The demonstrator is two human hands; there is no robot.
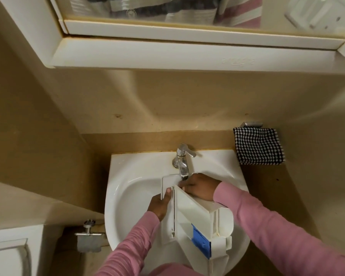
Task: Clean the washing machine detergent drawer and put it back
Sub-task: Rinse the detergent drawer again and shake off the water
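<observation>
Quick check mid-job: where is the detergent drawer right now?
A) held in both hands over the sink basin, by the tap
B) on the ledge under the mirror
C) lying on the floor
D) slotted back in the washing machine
A: the left hand and right hand hold the detergent drawer over the sink, its far end by the tap spout.

Long sleeves of dusty pink are worn on both arms, the left sleeve (pixel 131 246) and the right sleeve (pixel 267 220) alike, and fine ribs are seen running across the cloth. Each sleeve is ended at the wrist, the left hand (pixel 160 206) and the right hand (pixel 201 187) being left bare. More pink cloth (pixel 167 270) is seen at the near edge.
</observation>
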